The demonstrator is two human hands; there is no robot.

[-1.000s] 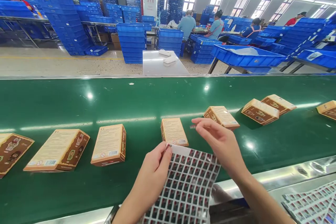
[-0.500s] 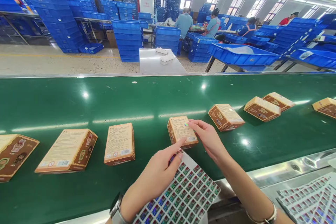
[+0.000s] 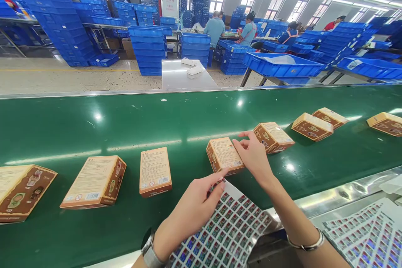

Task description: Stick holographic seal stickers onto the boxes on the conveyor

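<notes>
My left hand (image 3: 196, 209) is closed on a sheet of small shiny stickers (image 3: 230, 222), thumb on top. Its index finger reaches the lower edge of a brown and cream printed box (image 3: 224, 153) on the green belt. A tiny mark, seemingly a sticker, shows near that box's upper right corner. At the box's right side is my right hand (image 3: 253, 155), fingers apart and holding nothing I can see; whether it touches the box is unclear. Just beyond it lies another such box (image 3: 273, 136).
The green conveyor belt (image 3: 125, 123) carries several more boxes, including one box (image 3: 155, 171) to the left. More sticker sheets (image 3: 367, 230) lie at lower right. Behind the belt are a white table (image 3: 185, 77), stacked blue crates (image 3: 146, 50) and several seated people.
My right hand has let go of the small shiny sticker at the box and its fingers have spread. The boxes to the left and the middle box have shifted right. My left hand still holds the sheet.
</notes>
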